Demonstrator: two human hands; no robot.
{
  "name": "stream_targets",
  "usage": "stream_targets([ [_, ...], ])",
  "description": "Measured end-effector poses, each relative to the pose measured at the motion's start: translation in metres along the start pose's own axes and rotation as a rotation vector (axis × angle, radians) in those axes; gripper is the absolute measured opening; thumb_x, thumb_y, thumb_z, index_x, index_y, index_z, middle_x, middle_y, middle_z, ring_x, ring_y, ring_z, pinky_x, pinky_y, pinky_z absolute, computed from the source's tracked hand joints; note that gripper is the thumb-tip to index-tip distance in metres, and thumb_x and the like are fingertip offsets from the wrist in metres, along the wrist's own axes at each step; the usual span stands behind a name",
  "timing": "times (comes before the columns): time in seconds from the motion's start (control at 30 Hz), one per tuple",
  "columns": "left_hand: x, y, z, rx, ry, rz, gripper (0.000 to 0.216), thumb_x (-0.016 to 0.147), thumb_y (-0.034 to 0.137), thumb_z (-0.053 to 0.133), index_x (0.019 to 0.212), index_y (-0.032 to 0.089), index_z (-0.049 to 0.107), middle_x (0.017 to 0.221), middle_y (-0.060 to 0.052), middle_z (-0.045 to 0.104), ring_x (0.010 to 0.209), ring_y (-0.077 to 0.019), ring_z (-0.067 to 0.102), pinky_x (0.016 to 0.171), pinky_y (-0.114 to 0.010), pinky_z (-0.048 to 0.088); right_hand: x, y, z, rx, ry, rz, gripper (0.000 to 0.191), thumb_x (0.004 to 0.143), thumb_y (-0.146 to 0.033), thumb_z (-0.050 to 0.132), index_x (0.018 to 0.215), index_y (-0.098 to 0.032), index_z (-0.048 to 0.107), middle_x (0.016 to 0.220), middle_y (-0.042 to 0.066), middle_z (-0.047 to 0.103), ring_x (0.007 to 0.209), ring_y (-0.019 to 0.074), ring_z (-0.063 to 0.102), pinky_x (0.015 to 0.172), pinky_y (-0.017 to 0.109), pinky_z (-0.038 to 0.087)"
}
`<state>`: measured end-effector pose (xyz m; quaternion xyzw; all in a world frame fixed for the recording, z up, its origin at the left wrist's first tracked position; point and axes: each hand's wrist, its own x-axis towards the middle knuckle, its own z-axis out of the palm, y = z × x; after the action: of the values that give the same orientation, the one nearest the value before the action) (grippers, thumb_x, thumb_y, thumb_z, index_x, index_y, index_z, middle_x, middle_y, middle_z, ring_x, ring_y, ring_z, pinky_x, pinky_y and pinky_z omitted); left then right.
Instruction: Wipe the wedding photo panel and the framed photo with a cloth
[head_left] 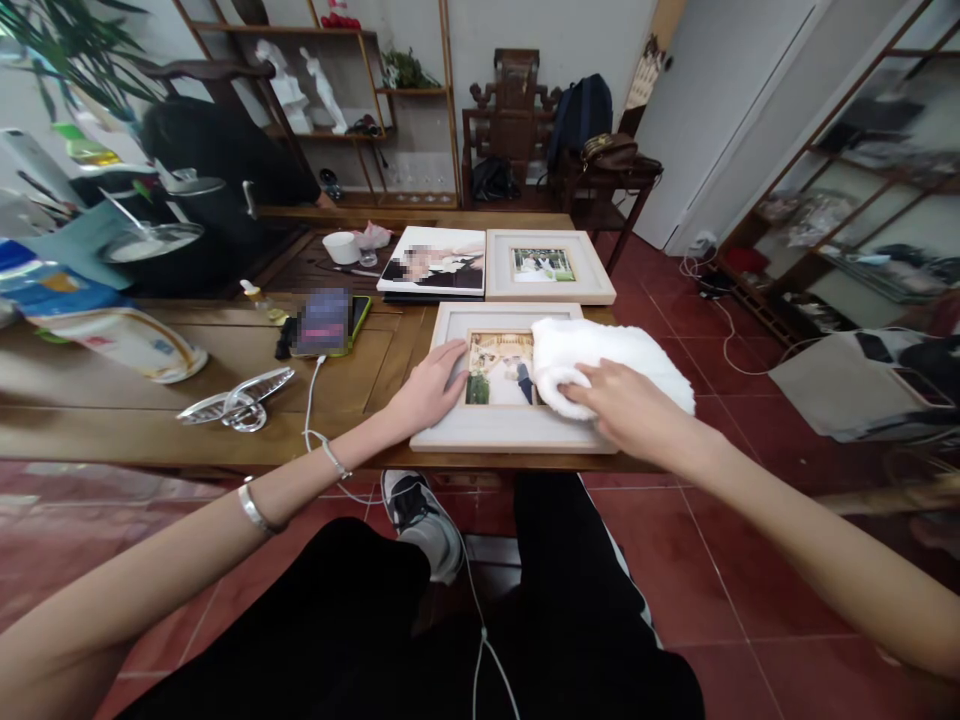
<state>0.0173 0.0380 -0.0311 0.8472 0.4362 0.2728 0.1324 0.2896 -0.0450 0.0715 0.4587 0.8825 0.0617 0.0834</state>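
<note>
A pale wooden picture frame (501, 428) with a photo lies flat at the near edge of the wooden table (225, 430). My left hand (431, 385) rests on the frame's left side, fingers stretched flat on it. My right hand (626, 405) presses down on a white folded cloth (600, 350) that covers the right part of the frame, fingers curled onto the cloth.
Behind lie a second pale frame (549, 266) and a photo print (435, 262). A phone (327, 322) with a white cable, a small bottle (259, 298), a white bowl (341, 246), a metal piece (236, 402) and packets (120, 340) sit to the left. Red tiled floor lies to the right.
</note>
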Motion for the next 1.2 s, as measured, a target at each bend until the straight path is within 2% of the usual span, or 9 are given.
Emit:
stream_targets([
  [0.13,0.0,0.0,0.0,0.004,-0.012,-0.006,0.046,0.094,0.03,0.042,0.135,0.01,0.047,0.143,-0.018,0.048,0.134,-0.0276,0.043,0.111,-0.05,0.038,-0.03,-0.019,-0.007,0.047,-0.017,-0.049,0.055,0.067,0.004,0.05,0.116,-0.015,0.066,0.112,0.016,0.067,0.105,0.0282,0.062,0.09,0.039,0.045],
  [0.23,-0.001,0.0,-0.001,0.015,-0.033,-0.012,0.045,0.094,0.03,0.042,0.135,0.012,0.046,0.144,-0.017,0.047,0.135,-0.0281,0.042,0.111,-0.053,0.037,-0.031,-0.02,0.0,0.054,-0.01,-0.016,0.059,0.067,0.003,0.049,0.121,-0.015,0.064,0.122,0.018,0.064,0.113,0.0293,0.059,0.094,0.041,0.045],
  [0.43,-0.002,0.001,-0.003,0.024,-0.059,-0.02,0.047,0.094,0.03,0.041,0.137,0.011,0.043,0.145,-0.018,0.045,0.137,-0.029,0.04,0.111,-0.053,0.036,0.018,0.012,0.03,-0.01,0.1,0.111,0.058,0.077,0.0,0.046,0.132,-0.013,0.056,0.14,0.019,0.052,0.135,0.03,0.042,0.109,0.046,0.033],
  [0.57,-0.003,0.002,-0.004,0.017,-0.048,-0.01,0.047,0.094,0.03,0.041,0.138,0.014,0.042,0.145,-0.017,0.046,0.136,-0.0282,0.04,0.111,-0.052,0.037,0.056,0.036,0.04,0.01,0.18,0.201,0.059,0.078,-0.001,0.044,0.136,-0.012,0.052,0.144,0.021,0.048,0.139,0.0318,0.036,0.107,0.048,0.033],
  [0.7,-0.003,0.003,-0.004,0.018,-0.034,-0.009,0.046,0.094,0.03,0.041,0.137,0.013,0.044,0.143,-0.017,0.048,0.135,-0.028,0.042,0.111,-0.05,0.037,0.068,0.043,0.039,0.008,0.192,0.198,0.056,0.079,-0.001,0.043,0.133,-0.011,0.055,0.14,0.02,0.051,0.139,0.0334,0.033,0.107,0.048,0.029],
  [0.83,-0.002,0.003,-0.005,0.029,-0.029,-0.009,0.046,0.094,0.031,0.041,0.136,0.011,0.045,0.142,-0.017,0.049,0.135,-0.0277,0.043,0.113,-0.048,0.036,0.046,0.029,0.025,-0.007,0.098,0.061,0.053,0.079,-0.001,0.041,0.127,-0.014,0.061,0.128,0.019,0.059,0.13,0.0346,0.042,0.099,0.046,0.035],
  [1.07,-0.002,0.002,-0.003,0.041,0.006,0.017,0.047,0.094,0.032,0.041,0.135,0.008,0.045,0.14,-0.02,0.05,0.133,-0.0283,0.045,0.113,-0.047,0.035,-0.027,-0.017,-0.017,0.149,-0.126,-0.054,0.057,0.068,0.004,0.044,0.113,-0.022,0.068,0.103,0.013,0.069,0.095,0.0288,0.063,0.079,0.037,0.044],
  [1.2,-0.002,0.002,-0.003,0.038,-0.003,0.019,0.047,0.094,0.032,0.041,0.135,0.01,0.045,0.141,-0.019,0.049,0.134,-0.0281,0.044,0.113,-0.048,0.035,-0.038,-0.035,-0.026,0.208,-0.155,-0.048,0.057,0.065,0.004,0.045,0.11,-0.022,0.068,0.105,0.013,0.069,0.102,0.0302,0.063,0.08,0.038,0.048],
])
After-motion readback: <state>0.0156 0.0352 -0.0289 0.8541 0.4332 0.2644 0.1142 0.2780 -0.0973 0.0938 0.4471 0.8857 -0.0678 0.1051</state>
